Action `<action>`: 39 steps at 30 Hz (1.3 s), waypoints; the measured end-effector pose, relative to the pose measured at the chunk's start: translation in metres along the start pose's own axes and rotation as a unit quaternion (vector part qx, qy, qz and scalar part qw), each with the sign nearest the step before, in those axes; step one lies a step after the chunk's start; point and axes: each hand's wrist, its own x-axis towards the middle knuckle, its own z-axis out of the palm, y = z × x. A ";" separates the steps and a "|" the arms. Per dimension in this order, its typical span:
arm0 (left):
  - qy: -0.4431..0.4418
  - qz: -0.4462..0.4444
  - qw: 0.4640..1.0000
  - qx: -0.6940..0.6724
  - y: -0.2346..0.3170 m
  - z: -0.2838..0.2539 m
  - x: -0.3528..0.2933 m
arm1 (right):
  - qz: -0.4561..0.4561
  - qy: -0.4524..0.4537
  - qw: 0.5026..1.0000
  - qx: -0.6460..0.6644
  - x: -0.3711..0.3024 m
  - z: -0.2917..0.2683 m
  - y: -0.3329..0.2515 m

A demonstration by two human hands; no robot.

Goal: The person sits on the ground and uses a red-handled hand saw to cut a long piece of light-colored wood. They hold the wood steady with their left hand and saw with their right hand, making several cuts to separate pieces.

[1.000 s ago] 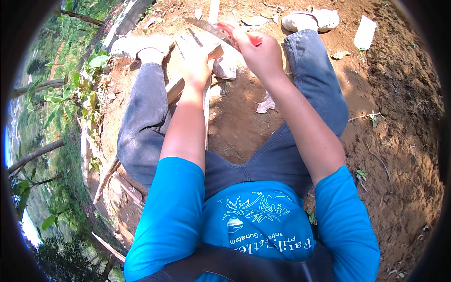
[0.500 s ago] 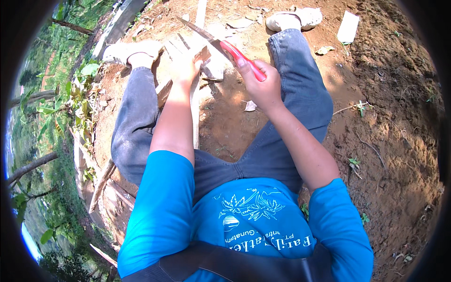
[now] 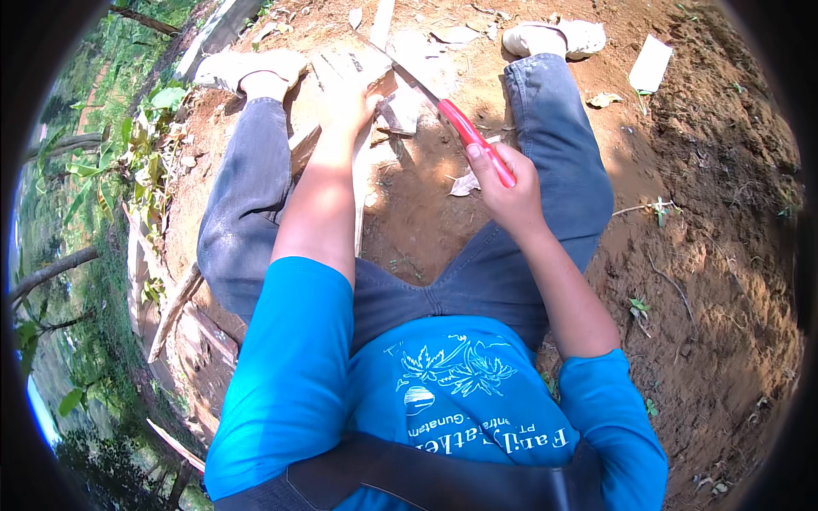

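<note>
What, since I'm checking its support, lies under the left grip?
Pale wood lies under the left grip, with some showing beyond and to the right. What the grip covers directly beneath cannot be seen.

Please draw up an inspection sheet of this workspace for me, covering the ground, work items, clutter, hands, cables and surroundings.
Surface: brown soil, in patchy sun and shade.
Job's things: red-handled saw and wood piece; cannot tell whether the blade touches the wood.
Clutter: dry leaves, a pale rectangular piece beyond the right leg, and sticks outside the left leg.
Hands: both bare; right hand grips the saw handle, left hand is on the wood piece, its fingers washed out by glare.
Cables: nothing seen.
Surroundings: outdoors, green plants along the left.
</note>
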 end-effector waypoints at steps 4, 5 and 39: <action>0.030 -0.013 0.999 -0.036 -0.005 -0.002 -0.005 | 0.020 -0.041 0.999 -0.030 -0.030 -0.044 -0.032; 0.031 -0.021 0.998 -0.039 -0.003 -0.005 -0.007 | 0.031 -0.042 0.998 -0.033 -0.035 -0.050 -0.034; -0.145 -0.080 0.986 0.001 0.006 -0.012 0.012 | -0.038 0.012 0.999 0.028 0.045 0.060 0.046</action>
